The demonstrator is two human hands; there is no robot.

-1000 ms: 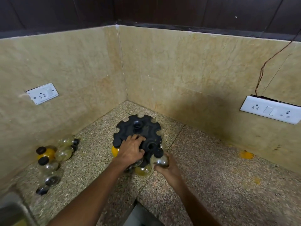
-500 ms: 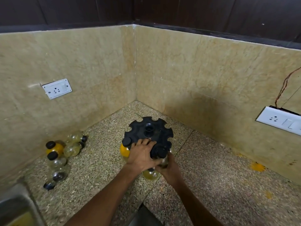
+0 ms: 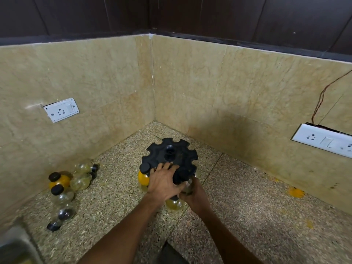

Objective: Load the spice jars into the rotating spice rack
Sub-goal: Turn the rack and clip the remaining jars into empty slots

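**Seating a jar in the near slot of the rack**

Head view: the black rotating spice rack (image 3: 169, 157) stands on the speckled countertop (image 3: 247, 216), close to the back corner where the two tiled walls meet. The left hand (image 3: 163, 182) lies flat on the rack's top plate at its near edge, fingers spread and straight, pressing rather than grasping. The right hand (image 3: 197, 197) is curled round a clear spice jar (image 3: 187, 187) and holds it against a slot at the rack's near right edge; how far the black cap has entered the slot cannot be told. An orange-filled jar (image 3: 143, 178) already hangs at the near left edge, and a pale jar (image 3: 174, 204) shows low under the hands. The loose jars (image 3: 70, 184) wait in a cluster towards the countertop's left side, against the left wall, some standing, some lying. A white socket (image 3: 61, 110) sits on that wall.

To do this step well, the left hand probably ought to keep the plate from spinning while the right slides the jar's neck squarely into the notch. Letting go should wait until the cap catches; a tilted neck would likely jam or drop.
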